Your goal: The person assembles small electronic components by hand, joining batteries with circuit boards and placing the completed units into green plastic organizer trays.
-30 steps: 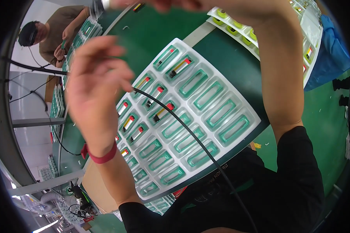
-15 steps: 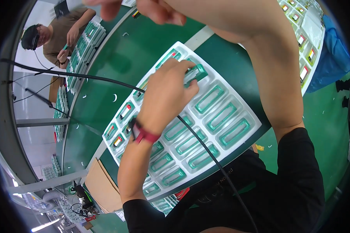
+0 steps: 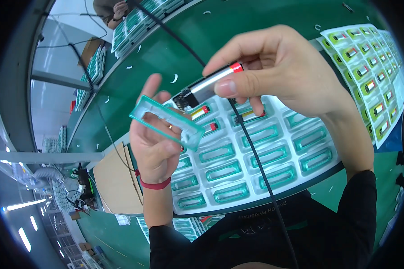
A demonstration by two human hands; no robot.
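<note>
My left hand [image 3: 151, 152] is closed on one end of a translucent green rectangular plastic shell [image 3: 194, 140], tilted with its hollow side up and its upper fingers spread behind it. Just to the right, my right hand [image 3: 292, 74] pinches a slim silver battery [image 3: 206, 85] with a red end and a black circuit part at its lower left. The battery's tip hangs close above the shell; whether they touch I cannot tell. Beneath both hands lies a white moulded tray [image 3: 252, 172] with several green shells in its pockets, a few at the far side holding batteries.
A black cable [image 3: 256, 157] crosses over the tray. At the right stands another white tray [image 3: 363, 60] of yellow-green shells with batteries. Cardboard [image 3: 116, 184] leans at the left. Across the green table, a co-worker's hand [image 3: 120, 9] is beside stacked trays [image 3: 137, 27].
My left hand has lifted a green shell out of the tray and turned it upward. My right hand has come down from the upper edge and now shows a battery in its fingers.
</note>
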